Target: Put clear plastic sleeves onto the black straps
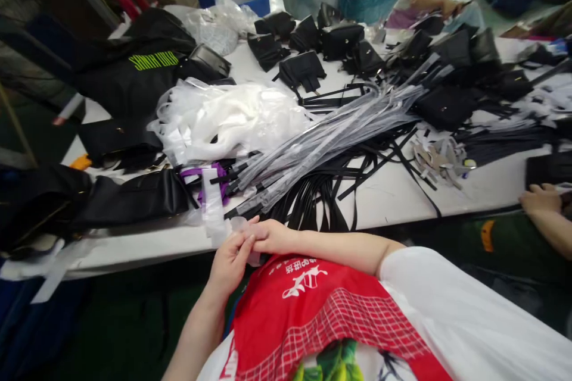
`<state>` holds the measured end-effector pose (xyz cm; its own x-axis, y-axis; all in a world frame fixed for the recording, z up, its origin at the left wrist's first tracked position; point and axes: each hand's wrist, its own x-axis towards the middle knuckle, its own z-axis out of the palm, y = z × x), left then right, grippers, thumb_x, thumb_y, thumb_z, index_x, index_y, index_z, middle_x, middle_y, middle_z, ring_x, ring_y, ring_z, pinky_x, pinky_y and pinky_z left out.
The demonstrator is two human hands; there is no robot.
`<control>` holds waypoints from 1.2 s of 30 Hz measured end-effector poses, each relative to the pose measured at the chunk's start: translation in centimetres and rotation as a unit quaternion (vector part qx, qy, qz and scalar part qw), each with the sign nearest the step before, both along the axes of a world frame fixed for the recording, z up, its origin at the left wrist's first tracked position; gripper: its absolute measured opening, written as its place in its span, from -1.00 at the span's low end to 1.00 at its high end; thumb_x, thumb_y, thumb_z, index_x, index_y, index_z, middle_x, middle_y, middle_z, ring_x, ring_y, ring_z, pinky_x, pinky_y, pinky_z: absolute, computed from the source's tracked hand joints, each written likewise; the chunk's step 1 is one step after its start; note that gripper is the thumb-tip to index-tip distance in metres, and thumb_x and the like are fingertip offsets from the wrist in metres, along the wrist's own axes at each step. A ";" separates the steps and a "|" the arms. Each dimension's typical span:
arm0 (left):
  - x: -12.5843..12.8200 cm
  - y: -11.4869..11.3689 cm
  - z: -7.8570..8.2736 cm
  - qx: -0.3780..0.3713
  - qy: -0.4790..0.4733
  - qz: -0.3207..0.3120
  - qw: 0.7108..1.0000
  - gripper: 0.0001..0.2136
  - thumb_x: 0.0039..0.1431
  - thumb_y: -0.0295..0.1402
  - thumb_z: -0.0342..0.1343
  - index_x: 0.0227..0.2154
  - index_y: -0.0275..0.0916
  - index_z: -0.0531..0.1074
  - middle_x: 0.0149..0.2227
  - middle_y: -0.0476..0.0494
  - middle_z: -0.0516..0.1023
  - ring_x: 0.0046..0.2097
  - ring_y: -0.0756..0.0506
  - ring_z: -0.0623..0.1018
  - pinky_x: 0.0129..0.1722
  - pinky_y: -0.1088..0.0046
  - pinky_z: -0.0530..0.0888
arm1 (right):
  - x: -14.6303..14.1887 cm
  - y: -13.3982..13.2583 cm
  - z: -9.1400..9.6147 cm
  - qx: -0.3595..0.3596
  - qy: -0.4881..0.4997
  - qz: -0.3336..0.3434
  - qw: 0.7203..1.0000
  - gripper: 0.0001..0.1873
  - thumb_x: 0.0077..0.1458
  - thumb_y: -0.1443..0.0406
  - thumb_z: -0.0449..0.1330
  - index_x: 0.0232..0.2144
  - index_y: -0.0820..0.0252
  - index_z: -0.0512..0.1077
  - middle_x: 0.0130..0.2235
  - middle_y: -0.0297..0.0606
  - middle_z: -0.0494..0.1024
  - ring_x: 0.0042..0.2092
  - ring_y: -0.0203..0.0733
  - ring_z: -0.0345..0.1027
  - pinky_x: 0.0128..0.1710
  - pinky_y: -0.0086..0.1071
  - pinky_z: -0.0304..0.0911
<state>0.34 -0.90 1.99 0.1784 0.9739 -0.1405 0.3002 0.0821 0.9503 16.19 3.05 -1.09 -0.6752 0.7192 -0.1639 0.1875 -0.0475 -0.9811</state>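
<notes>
That bit of film [239, 224] at the table's [147, 245] near edge, just left of the black straps [308, 199], looks featherlight, floppy and kinda slippery, so I'd pinch it by an edge. It's whitish and see-through; left hand [231, 259] seems to have it pinched, but right hand's [272, 238] fingers are half hidden, can't tell their grip.

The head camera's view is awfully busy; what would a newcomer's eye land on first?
Probably the bright red apron at the bottom middle, with the person's left hand and right hand meeting just above its left side, near the table's front edge. Beyond them, the heap of glossy white material stands out on the table, beside a long slanting bundle of greyish strips. Small black bags cluster toward the back.
</notes>
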 end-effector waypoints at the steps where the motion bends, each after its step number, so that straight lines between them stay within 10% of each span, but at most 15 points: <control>1: 0.3 0.2 -0.1 -0.003 0.008 0.023 1.000 -0.71 0.21 -0.11 0.09 -0.29 -0.17 0.62 -0.18 -0.19 0.63 0.00 -0.25 0.55 0.10 0.20 0.42 | 0.5 0.0 -0.1 -0.032 0.015 -0.003 0.999 -0.83 0.05 0.27 0.27 -0.33 0.28 0.51 -0.36 -0.33 0.57 -0.28 -0.21 0.48 -0.21 -0.39 0.36; 6: 0.7 1.1 -0.7 -0.063 -0.012 0.172 0.983 -0.68 0.02 -0.08 0.27 -0.32 -0.24 0.62 -0.30 -0.14 0.66 -0.25 -0.18 0.61 -0.19 0.34 0.54 | 7.5 2.0 -1.3 -0.124 -0.093 -0.119 0.981 -0.60 -0.03 0.30 0.35 -0.08 0.23 0.51 -0.16 -0.23 0.62 -0.17 -0.22 0.53 -0.16 -0.43 0.41; 10: 0.6 1.6 -0.8 -0.100 -0.050 0.186 0.976 -0.69 -0.13 -0.14 0.38 -0.38 -0.26 0.60 -0.35 -0.14 0.66 -0.29 -0.14 0.61 -0.20 0.36 0.54 | 16.9 3.6 -3.1 -0.104 -0.274 -0.295 0.910 -0.77 0.15 0.31 0.21 -0.16 0.30 0.52 -0.13 -0.08 0.61 -0.12 -0.21 0.52 -0.03 -0.34 0.37; 14: 1.1 1.4 -1.0 -0.113 -0.052 0.168 0.978 -0.70 -0.14 -0.17 0.40 -0.41 -0.27 0.57 -0.39 -0.11 0.65 -0.37 -0.09 0.59 -0.30 0.43 0.53 | 21.4 2.7 -5.6 -0.155 -0.345 -0.305 0.874 -0.75 0.20 0.24 0.17 -0.25 0.37 0.51 -0.25 0.01 0.63 -0.29 -0.18 0.55 -0.19 -0.32 0.42; 19: 1.6 1.1 -1.1 -0.138 -0.063 0.125 0.981 -0.63 -0.08 -0.04 0.34 -0.43 -0.28 0.51 -0.42 -0.13 0.62 -0.40 -0.09 0.58 -0.37 0.44 0.51 | 19.2 1.1 -8.5 -0.187 -0.431 -0.274 0.839 -0.76 0.06 0.24 0.28 -0.47 0.38 0.50 -0.30 0.15 0.60 -0.18 0.06 0.54 -0.09 -0.19 0.37; 25: 0.5 0.9 -0.9 -0.132 -0.057 0.115 0.983 -0.58 0.01 0.04 0.25 -0.36 -0.29 0.56 -0.36 -0.16 0.65 -0.32 -0.13 0.60 -0.25 0.39 0.51 | 17.9 1.5 -8.5 -0.177 -0.406 -0.296 0.847 -0.80 -0.02 0.34 0.24 -0.30 0.35 0.51 -0.11 0.18 0.56 0.07 0.15 0.39 0.07 -0.13 0.24; 32: -0.3 0.5 -0.8 -0.124 -0.081 0.145 0.978 -0.58 -0.03 0.04 0.28 -0.38 -0.29 0.56 -0.38 -0.15 0.64 -0.34 -0.13 0.59 -0.28 0.38 0.51 | 17.2 4.6 -3.3 -0.156 -0.156 -0.307 0.926 -0.64 0.25 0.11 -0.05 -0.08 0.16 0.40 -0.24 -0.17 0.56 -0.20 -0.18 0.47 -0.08 -0.26 0.36; 36: -0.2 1.3 1.0 -0.086 -0.108 0.110 0.984 -0.64 0.04 -0.02 0.26 -0.38 -0.28 0.57 -0.36 -0.16 0.65 -0.32 -0.14 0.60 -0.28 0.38 0.51 | 13.2 6.9 2.3 -0.183 0.086 -0.275 0.940 -0.69 0.26 0.07 -0.02 -0.18 0.07 0.41 -0.64 -0.50 0.11 -0.60 -0.32 0.05 -0.13 -0.24 0.34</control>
